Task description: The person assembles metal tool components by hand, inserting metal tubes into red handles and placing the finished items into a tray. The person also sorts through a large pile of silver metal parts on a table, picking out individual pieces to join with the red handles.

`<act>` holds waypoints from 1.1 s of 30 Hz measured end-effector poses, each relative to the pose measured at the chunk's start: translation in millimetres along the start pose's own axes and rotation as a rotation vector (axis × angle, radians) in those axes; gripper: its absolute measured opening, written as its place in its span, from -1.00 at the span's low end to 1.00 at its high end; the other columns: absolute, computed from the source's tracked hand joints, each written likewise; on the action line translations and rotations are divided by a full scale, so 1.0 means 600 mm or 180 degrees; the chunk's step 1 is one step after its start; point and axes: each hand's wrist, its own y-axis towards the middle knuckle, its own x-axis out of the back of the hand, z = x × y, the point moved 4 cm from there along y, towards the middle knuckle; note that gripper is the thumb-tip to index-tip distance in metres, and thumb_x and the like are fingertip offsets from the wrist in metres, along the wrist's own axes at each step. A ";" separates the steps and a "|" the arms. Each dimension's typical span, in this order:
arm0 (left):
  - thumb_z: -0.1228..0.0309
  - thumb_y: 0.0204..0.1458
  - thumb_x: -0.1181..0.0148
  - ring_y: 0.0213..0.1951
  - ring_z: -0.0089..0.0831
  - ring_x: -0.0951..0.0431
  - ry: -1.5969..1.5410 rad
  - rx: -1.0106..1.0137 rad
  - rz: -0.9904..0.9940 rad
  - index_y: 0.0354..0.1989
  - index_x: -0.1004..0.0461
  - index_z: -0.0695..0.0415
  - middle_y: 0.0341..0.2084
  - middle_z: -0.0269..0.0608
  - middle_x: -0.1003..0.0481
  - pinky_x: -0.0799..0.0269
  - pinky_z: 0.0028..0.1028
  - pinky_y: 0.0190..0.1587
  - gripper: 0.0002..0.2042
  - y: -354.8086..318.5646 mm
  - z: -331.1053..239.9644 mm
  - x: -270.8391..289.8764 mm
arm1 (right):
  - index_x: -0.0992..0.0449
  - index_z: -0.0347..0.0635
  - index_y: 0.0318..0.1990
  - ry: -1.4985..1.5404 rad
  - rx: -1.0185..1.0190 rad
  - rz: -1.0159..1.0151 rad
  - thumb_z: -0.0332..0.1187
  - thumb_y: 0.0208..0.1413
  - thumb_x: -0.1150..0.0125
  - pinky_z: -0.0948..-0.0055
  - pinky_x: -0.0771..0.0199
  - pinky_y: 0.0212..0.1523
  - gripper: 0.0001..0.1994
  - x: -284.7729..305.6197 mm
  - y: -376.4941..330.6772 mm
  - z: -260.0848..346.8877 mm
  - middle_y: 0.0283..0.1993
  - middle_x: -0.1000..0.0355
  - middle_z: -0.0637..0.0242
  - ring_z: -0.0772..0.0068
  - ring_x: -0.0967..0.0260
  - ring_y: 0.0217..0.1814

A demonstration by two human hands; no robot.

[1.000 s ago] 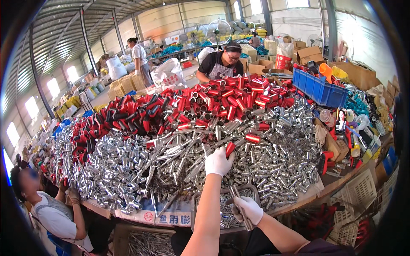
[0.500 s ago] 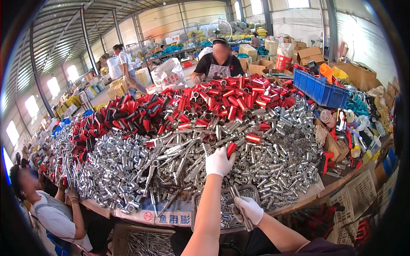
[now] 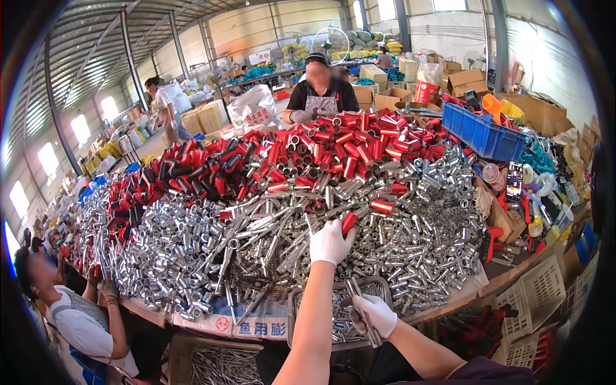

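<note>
My left hand (image 3: 328, 242), in a white glove, reaches over the heap of metal parts. Its thumb and fingers close on a short red tubular piece (image 3: 349, 222). A thin metal rod (image 3: 309, 224) sticks up beside the knuckles; I cannot tell whether the hand touches it. Lower and to the right, my gloved right hand (image 3: 377, 316) grips slim silvery metal tubes (image 3: 362, 312), held tilted above a grey tray (image 3: 387, 292) of small metal pieces. The right fingertips are partly hidden behind the tubes.
Red sleeves (image 3: 350, 151) pile up beyond the metal parts, with metal collars (image 3: 173, 244) at left. A blue crate (image 3: 478, 131) and a phone (image 3: 514, 181) stand at right. One person (image 3: 321, 96) works opposite, another (image 3: 90, 321) at left. Plastic crates (image 3: 536, 292) sit below the table edge.
Both my hands stay almost in place with their holds unchanged. The person opposite has shifted left and leans lower. The person walking in the back left has moved further left.
</note>
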 end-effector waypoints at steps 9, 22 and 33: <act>-0.03 0.06 -0.08 -0.31 0.01 -0.60 0.0040 0.0003 0.0045 -0.28 -0.46 0.18 -0.31 0.05 -0.54 -0.51 -0.10 -0.23 -0.56 -0.002 0.000 0.000 | -0.37 -0.23 -0.24 -0.0133 0.0006 -0.0069 -0.11 0.27 -0.03 0.53 -0.21 -0.68 -0.69 -0.006 -0.008 0.004 -0.50 -0.32 0.35 0.52 -0.25 -0.65; -0.02 0.06 -0.08 -0.28 -0.01 -0.59 -0.0114 0.0004 -0.0050 -0.29 -0.45 0.16 -0.30 0.05 -0.53 -0.49 -0.09 -0.21 -0.58 -0.007 -0.002 0.012 | -0.36 -0.21 -0.28 -0.0019 -0.0094 -0.0143 -0.13 0.25 -0.04 0.47 -0.22 -0.68 -0.71 -0.004 -0.002 0.006 -0.54 -0.31 0.28 0.44 -0.26 -0.65; 0.10 0.02 -0.16 -0.29 0.02 -0.57 -0.0751 -0.0017 -0.0077 -0.24 -0.44 0.18 -0.30 0.07 -0.49 -0.50 -0.10 -0.21 -0.64 -0.019 0.001 0.014 | -0.35 -0.11 -0.31 -0.0193 0.0274 -0.0640 -0.08 0.24 0.02 0.51 -0.16 -0.80 -0.71 0.028 0.015 -0.023 -0.57 -0.29 0.30 0.44 -0.23 -0.74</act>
